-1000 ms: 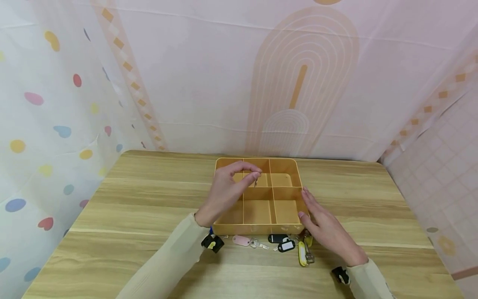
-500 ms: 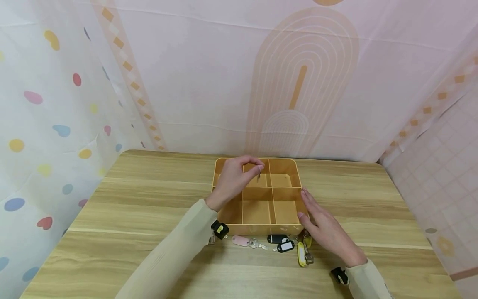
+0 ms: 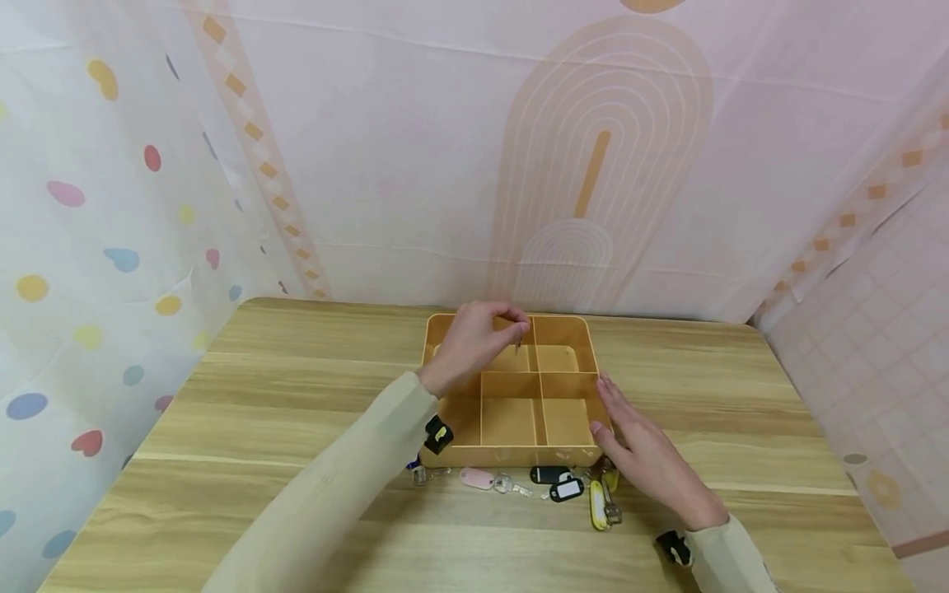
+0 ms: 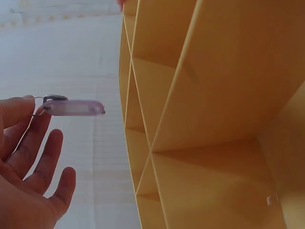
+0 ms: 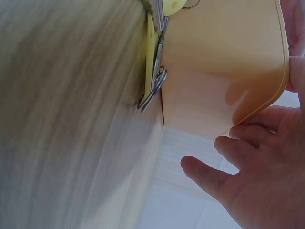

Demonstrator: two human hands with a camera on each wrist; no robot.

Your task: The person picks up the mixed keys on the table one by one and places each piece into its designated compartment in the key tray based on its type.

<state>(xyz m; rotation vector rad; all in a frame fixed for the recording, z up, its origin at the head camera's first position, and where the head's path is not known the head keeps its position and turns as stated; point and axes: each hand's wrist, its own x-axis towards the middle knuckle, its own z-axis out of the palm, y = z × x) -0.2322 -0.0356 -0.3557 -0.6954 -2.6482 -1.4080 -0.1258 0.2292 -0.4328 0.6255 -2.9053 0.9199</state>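
A yellow divided box (image 3: 511, 455) stands at the back of the table. Over its back middle compartment, my left hand (image 3: 467, 344) pinches a key ring between thumb and forefinger. In the left wrist view, a lilac-tagged key ring (image 4: 74, 108) sticks out from the fingertips of the left hand (image 4: 28, 167), its other fingers loosely spread. My right hand (image 3: 648, 465) rests against the box's front right side. Seen by the right wrist camera, the right hand (image 5: 257, 152) has its fingers along the box edge (image 5: 248, 117).
Tagged keys lie along the box's front: a key with a blue tag (image 3: 413, 464), a pink tag (image 3: 477, 478), a black tag (image 3: 550, 474), another black tag (image 3: 567, 490) and a yellow tag (image 3: 598, 505). A patterned curtain (image 3: 400, 206) rises behind the wooden table (image 3: 311, 395).
My left hand has moved a little right and toward the back over the box, still pinching the key ring. The right hand has stayed at the box's side.
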